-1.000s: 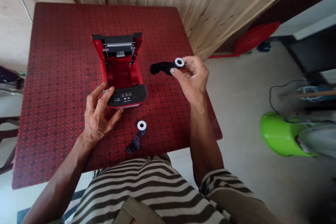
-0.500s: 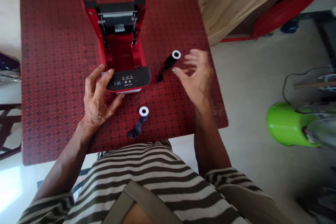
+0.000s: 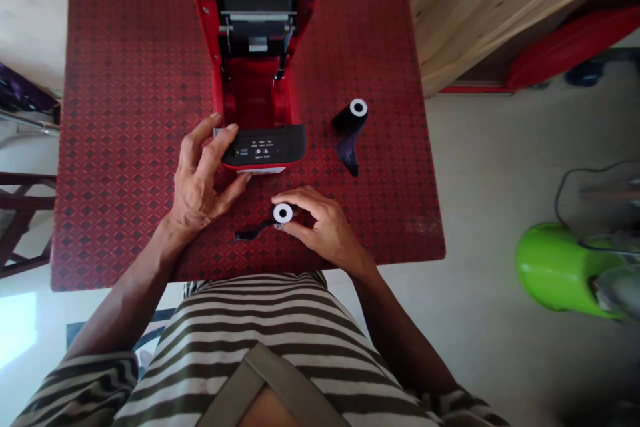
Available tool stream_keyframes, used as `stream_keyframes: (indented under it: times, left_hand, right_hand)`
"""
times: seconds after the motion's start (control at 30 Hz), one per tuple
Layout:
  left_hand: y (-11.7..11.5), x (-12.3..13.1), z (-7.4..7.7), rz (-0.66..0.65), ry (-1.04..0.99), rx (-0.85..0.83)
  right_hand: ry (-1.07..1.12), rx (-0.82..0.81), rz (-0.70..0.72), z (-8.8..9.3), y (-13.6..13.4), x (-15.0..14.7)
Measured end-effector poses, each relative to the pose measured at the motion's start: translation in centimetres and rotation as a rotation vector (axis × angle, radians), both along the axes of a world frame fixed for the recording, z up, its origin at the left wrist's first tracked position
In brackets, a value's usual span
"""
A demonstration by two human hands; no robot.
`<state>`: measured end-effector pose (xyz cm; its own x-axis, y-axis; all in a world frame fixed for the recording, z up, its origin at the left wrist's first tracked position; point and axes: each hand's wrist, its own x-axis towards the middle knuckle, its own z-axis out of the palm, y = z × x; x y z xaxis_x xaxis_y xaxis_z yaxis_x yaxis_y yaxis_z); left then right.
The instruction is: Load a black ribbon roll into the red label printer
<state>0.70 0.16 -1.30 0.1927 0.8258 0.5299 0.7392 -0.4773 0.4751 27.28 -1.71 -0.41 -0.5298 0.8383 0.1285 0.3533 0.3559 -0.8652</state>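
A red and black label printer [image 3: 264,148] sits on the table with its lid [image 3: 257,20] tipped up and its red bay bare inside. My left hand [image 3: 197,180] grips the printer's front left corner, fingers on the black panel and thumb at the front face. Closer to me, my right hand [image 3: 323,223] has thumb and forefinger around a small roll [image 3: 283,213] with a white ring end. From this roll a dark strip [image 3: 253,232] trails left on the table. Another dark roll [image 3: 350,117] stands right of the printer, its loose tail [image 3: 349,153] toward me.
Under everything is a table [image 3: 125,147] with a red patterned cover, its near edge at my striped shirt. A wooden panel [image 3: 460,7] rises beyond the right edge. On the floor to the right lies a green bucket [image 3: 545,267]. A dark wooden chair [image 3: 25,217] stands at left.
My right hand has moved left and toward me from beside the far roll, and its fingers have closed around the near roll. That roll's strip has shifted. My left hand stays on the printer.
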Motion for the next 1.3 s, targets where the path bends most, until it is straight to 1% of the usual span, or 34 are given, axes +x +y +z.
stream_keyframes:
  times: [0.07, 0.13, 0.2, 0.27, 0.33, 0.4, 0.47, 0.53, 0.63, 0.8, 0.9, 1.0, 1.1, 1.2, 1.27, 1.3]
  left_hand:
    - [-0.1, 0.1, 0.1, -0.003, 0.001, 0.013]
    - [-0.2, 0.1, 0.1, -0.001, 0.007, 0.025]
    - [-0.3, 0.2, 0.0, 0.004, 0.020, 0.029]
    - [-0.3, 0.2, -0.1, 0.011, 0.032, 0.032]
    - [-0.4, 0.2, -0.1, 0.014, 0.034, 0.033]
    - [-0.5, 0.2, -0.2, 0.006, 0.020, 0.031]
    - [-0.5, 0.2, -0.2, -0.004, -0.005, 0.026]
    - [-0.6, 0.3, -0.2, -0.002, -0.024, 0.023]
    - [-0.6, 0.3, -0.1, -0.001, -0.029, 0.021]
    - [-0.6, 0.2, 0.0, -0.011, -0.020, 0.022]
    - [-0.5, 0.2, 0.0, -0.013, -0.018, 0.024]
    - [-0.4, 0.3, 0.0, -0.015, -0.021, 0.038]
    - [-0.4, 0.1, 0.0, -0.027, -0.044, 0.029]
    - [-0.6, -0.4, 0.3, -0.044, -0.126, -0.052]
    - [-0.6, -0.8, 0.8, -0.047, -0.218, -0.124]
    - [-0.5, -1.1, 1.1, -0.041, -0.267, -0.157]
  right_hand:
    - [0.008, 0.020, 0.021, 2.3, 0.8, 0.4]
    - [-0.027, 0.106, 0.013, 5.2, 2.1, 0.5]
    - [-0.104, 0.269, -0.021, 7.6, 4.2, 0.1]
    - [-0.199, 0.426, -0.040, 8.9, 6.7, -1.0]
    - [-0.291, 0.515, -0.022, 9.1, 9.1, -2.6]
    - [-0.388, 0.545, 0.017, 8.5, 11.1, -4.3]
    - [-0.494, 0.551, 0.063, 7.9, 12.3, -5.8]
    - [-0.596, 0.552, 0.112, 7.4, 13.0, -6.9]
    - [-0.713, 0.538, 0.162, 7.2, 13.8, -7.9]
    - [-0.883, 0.398, 0.185, 7.1, 15.3, -9.0]
    - [-0.935, 0.354, 0.190, 7.1, 15.8, -9.5]
    - [-0.894, 0.325, 0.206, 7.5, 15.7, -9.3]
    - [-0.706, 0.316, 0.225, 8.4, 15.2, -8.1]
    - [-0.484, 0.306, 0.296, 9.1, 14.3, -6.5]
    - [-0.380, 0.306, 0.332, 8.9, 13.6, -5.6]
    - [-0.343, 0.315, 0.328, 8.7, 13.3, -5.3]
